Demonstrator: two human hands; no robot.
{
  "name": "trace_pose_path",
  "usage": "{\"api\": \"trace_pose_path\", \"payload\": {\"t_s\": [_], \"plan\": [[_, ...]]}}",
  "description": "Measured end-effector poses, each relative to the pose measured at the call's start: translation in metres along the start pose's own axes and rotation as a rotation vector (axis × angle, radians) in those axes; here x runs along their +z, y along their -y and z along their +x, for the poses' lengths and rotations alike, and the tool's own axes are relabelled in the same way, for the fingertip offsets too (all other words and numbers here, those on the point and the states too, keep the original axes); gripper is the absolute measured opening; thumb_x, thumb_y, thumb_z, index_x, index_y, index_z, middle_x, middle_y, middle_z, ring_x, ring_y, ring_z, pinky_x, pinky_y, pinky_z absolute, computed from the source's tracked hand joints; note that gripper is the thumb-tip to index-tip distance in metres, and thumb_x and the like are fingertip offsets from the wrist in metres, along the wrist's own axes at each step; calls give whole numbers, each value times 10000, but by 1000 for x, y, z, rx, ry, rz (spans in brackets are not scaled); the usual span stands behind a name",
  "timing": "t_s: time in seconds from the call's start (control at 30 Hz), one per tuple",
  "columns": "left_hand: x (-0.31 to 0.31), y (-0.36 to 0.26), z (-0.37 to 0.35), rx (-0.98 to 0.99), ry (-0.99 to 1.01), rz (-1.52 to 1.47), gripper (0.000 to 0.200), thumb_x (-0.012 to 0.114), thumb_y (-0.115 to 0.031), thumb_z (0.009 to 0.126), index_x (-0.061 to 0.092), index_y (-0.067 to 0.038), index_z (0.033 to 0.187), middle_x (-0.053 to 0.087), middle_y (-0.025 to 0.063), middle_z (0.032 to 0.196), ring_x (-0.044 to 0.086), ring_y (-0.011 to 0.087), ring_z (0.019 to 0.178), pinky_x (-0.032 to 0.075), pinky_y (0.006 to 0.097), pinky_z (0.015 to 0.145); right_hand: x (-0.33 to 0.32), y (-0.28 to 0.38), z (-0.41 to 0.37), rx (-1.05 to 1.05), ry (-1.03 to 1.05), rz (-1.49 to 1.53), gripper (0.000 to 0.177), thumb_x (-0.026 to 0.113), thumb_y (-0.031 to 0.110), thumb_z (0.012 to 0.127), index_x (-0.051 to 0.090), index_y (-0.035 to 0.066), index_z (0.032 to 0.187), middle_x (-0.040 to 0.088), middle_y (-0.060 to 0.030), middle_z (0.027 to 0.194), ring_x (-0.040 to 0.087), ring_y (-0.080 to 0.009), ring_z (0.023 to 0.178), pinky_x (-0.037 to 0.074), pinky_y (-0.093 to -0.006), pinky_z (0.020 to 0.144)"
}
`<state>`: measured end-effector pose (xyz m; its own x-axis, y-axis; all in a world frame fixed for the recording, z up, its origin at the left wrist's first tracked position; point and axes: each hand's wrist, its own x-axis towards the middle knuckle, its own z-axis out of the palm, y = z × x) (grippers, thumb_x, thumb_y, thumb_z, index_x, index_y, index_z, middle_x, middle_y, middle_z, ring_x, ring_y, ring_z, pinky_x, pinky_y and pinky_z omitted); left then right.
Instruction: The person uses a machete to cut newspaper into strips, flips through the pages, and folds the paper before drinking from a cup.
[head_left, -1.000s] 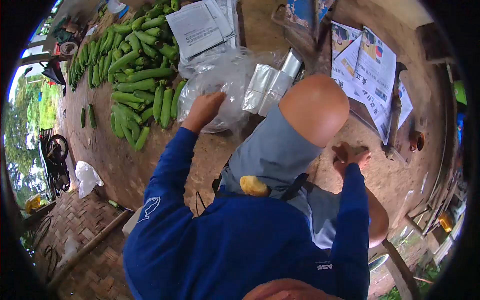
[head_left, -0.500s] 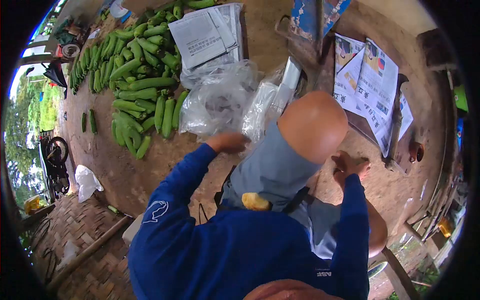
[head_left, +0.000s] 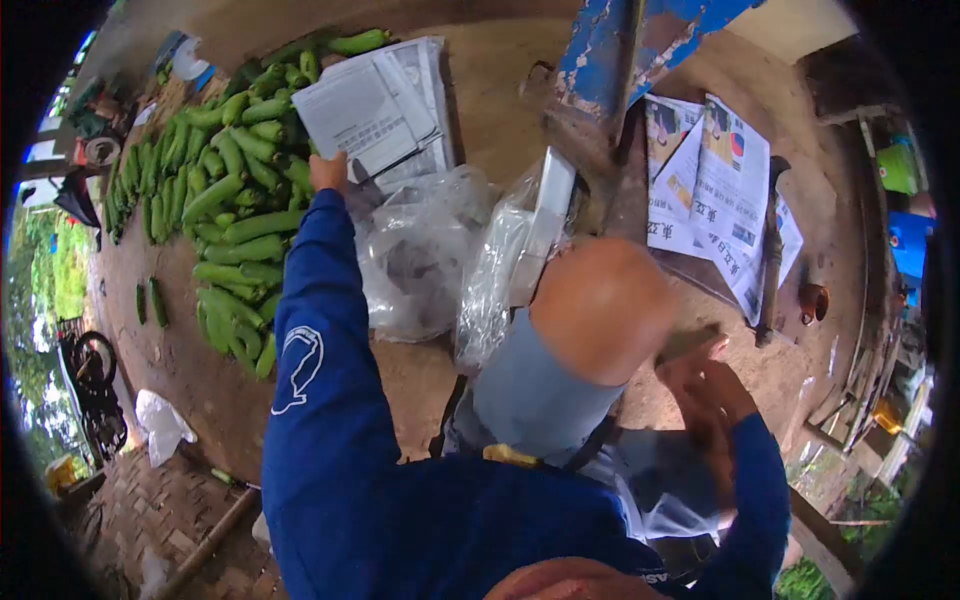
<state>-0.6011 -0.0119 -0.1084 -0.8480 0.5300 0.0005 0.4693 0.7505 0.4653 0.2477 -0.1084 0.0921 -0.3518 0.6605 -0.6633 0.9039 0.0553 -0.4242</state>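
Note:
My left hand [head_left: 328,174] is stretched forward at the lower left corner of the newspaper stack [head_left: 372,112], beside a large heap of long green gourds [head_left: 245,175]. Its thumb and a finger look apart, with nothing plainly held between them. Crumpled clear plastic bags [head_left: 420,250] lie right of that forearm, and a flatter clear plastic packet [head_left: 495,285] lies beside my raised knee. My right hand [head_left: 722,388] is low on the right, against my bare foot [head_left: 690,362]. Blur and overlap hide most of its fingers.
Newspaper sheets [head_left: 715,190] lie on a low board at the right, with a long dark tool [head_left: 773,250] across their edge. A blue peeling post [head_left: 600,55] stands ahead. A small brown pot [head_left: 813,302] and a white plastic bag [head_left: 163,428] sit on the floor.
My left hand has gone from beside my knee, forward and left, to the newspaper stack and gourds. My right hand has shifted slightly down and back. The view has turned a little.

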Motion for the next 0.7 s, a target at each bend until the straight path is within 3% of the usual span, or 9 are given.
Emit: {"api": "trace_pose_path", "payload": {"t_s": [0.1,0.2,0.23,0.27,0.33,0.43,0.53,0.63,0.7], "plan": [[16,7,35,63,183,-82,633,818,-454,770,707,67,1111,718,261,1150,688,434,1076,545,474,923,-25,-16,-49,233,-31,-6,534,740,279,872,630,-6,1310,705,-277,1118,706,-373,1021,556,-433,876],[8,-33,27,-58,263,-45,593,803,-471,776,743,45,1062,720,258,1153,689,411,1097,546,470,936,-51,-46,-85,438,-50,-53,560,727,286,886,610,-19,1341,706,-267,1150,705,-361,1038,553,-419,898],[27,-26,37,-18,259,45,609,801,-479,775,739,37,1092,716,255,1169,685,404,1111,539,468,954,-58,-58,-94,490,-58,-75,562,720,287,893,604,-24,1346,706,-263,1161,705,-358,1042,552,-416,903],[45,-23,50,22,251,136,626,799,-488,774,736,28,1123,712,252,1185,681,397,1125,533,467,972,-63,-69,-100,501,-98,-98,565,715,286,896,599,-33,1347,705,-268,1163,703,-361,1048,550,-418,907],[40,-45,46,-98,292,276,717,801,-550,760,712,-16,1229,652,238,1325,608,387,1256,478,476,1065,-66,-93,-109,515,-183,-140,571,705,284,902,590,-51,1349,701,-278,1166,700,-367,1060,546,-422,915],[24,-88,9,-235,126,351,822,795,-635,747,679,-42,1304,575,225,1437,501,407,1367,417,502,1120,-67,-105,-108,510,-244,-136,549,688,268,914,591,-56,1347,727,-219,1054,708,-293,945,552,-386,835],[37,-65,49,-173,489,452,897,759,-718,747,665,-34,1321,548,223,1462,443,432,1403,406,510,1128,-70,-101,-94,530,-197,62,539,670,257,930,581,-54,1361,702,-130,936,657,-185,812,527,-330,726],[43,-58,60,-253,552,406,939,734,-758,748,656,-23,1327,559,213,1457,504,384,1369,421,473,1122,-71,-81,-76,463,-216,60,529,657,250,946,571,-56,1370,654,-69,866,590,-119,748,487,-290,659],[58,-56,65,-179,540,412,928,739,-755,747,674,-10,1295,601,204,1411,560,336,1321,451,419,1091,-80,-47,-66,529,-175,106,524,669,270,943,592,-47,1353,684,-199,1072,652,-259,979,510,-362,849]]}}
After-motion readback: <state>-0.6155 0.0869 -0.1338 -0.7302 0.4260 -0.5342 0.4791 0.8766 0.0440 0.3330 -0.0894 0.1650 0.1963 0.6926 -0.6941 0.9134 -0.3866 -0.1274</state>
